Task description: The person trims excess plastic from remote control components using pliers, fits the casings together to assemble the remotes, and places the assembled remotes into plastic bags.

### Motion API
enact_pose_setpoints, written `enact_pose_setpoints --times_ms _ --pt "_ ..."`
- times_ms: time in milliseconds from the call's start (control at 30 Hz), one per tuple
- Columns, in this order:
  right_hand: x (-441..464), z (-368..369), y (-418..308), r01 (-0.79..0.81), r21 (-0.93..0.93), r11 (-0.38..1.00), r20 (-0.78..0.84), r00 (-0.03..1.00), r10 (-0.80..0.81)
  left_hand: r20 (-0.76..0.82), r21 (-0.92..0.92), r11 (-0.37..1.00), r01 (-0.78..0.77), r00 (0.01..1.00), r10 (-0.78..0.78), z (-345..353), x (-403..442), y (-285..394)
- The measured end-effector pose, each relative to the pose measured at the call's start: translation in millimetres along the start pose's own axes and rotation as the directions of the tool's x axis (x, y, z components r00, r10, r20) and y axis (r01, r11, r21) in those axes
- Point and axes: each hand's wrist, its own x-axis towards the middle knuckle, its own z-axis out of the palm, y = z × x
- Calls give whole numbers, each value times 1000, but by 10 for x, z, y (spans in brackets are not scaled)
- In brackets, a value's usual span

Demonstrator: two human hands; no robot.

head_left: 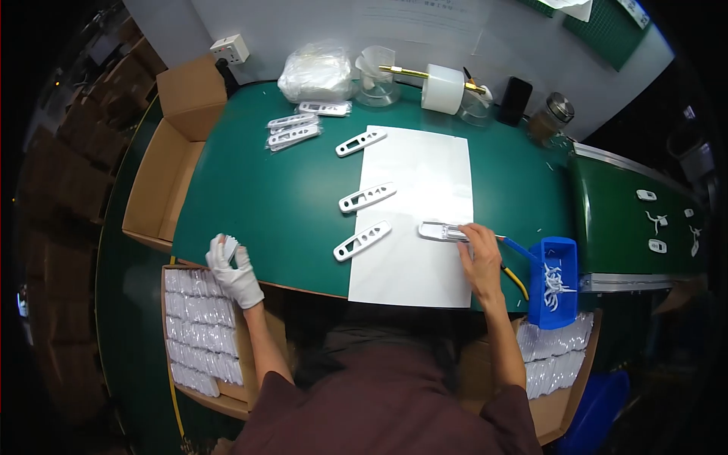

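My left hand (pixel 236 277), in a white glove, is closed around a small white part (pixel 230 247) above the open carton at the left. Much of that part is hidden by the fingers. My bare right hand (pixel 481 262) has its fingers on one end of a white plastic housing (pixel 434 230), which lies at the right side of a white paper sheet (pixel 413 280). Three white housings with cut-out windows lie along the sheet's left edge: an upper housing (pixel 362 142), a middle housing (pixel 368 197) and a lower housing (pixel 362 241).
Bagged parts (pixel 294 135) lie at the back left beside a plastic bag bundle (pixel 315 72). A blue bin (pixel 552 307) of white scraps stands at the right, near yellow-handled pliers (pixel 516 283). Cartons of wrapped parts flank me. A green conveyor (pixel 614 220) runs along the right.
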Motion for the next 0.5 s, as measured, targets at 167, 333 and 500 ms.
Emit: enact_pose_setpoints --times_ms 167,333,500 --pt "210 239 -120 103 -41 994 94 991 -98 512 -228 965 -133 827 234 197 -240 814" --pt "566 632 -168 157 -5 988 126 980 -156 703 -221 919 -328 599 383 383 -414 1266" --pt "995 939 -339 209 27 978 187 960 -210 668 -306 921 -242 634 389 420 -432 1159"
